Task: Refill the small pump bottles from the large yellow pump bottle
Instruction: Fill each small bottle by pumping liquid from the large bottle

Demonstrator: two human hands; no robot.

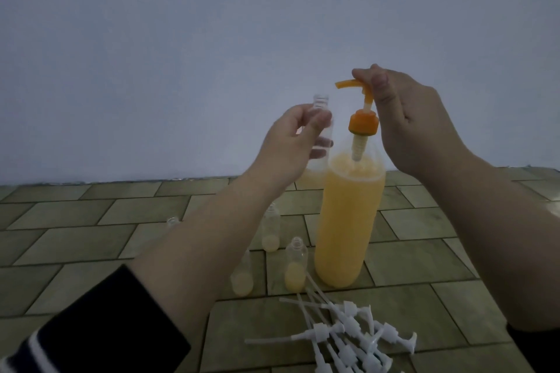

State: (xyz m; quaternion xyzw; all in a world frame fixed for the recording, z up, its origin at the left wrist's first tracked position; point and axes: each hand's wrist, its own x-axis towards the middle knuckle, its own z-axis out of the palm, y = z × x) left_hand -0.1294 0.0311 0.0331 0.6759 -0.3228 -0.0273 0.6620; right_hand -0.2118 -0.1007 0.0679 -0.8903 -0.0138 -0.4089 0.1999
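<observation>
The left hand (291, 142) grips an empty small bottle (110, 109), at nine o'clock of the orange pump head (359, 91) pinched by the right hand (403, 124). The left forearm partly hides the floor bottles.

We see a plain pale bluish-grey wall (212, 39) filling the upper view, meeting a floor (91, 221) of olive-brown rectangular tiles laid in a staggered pattern with dark grout. The light is dim.
</observation>
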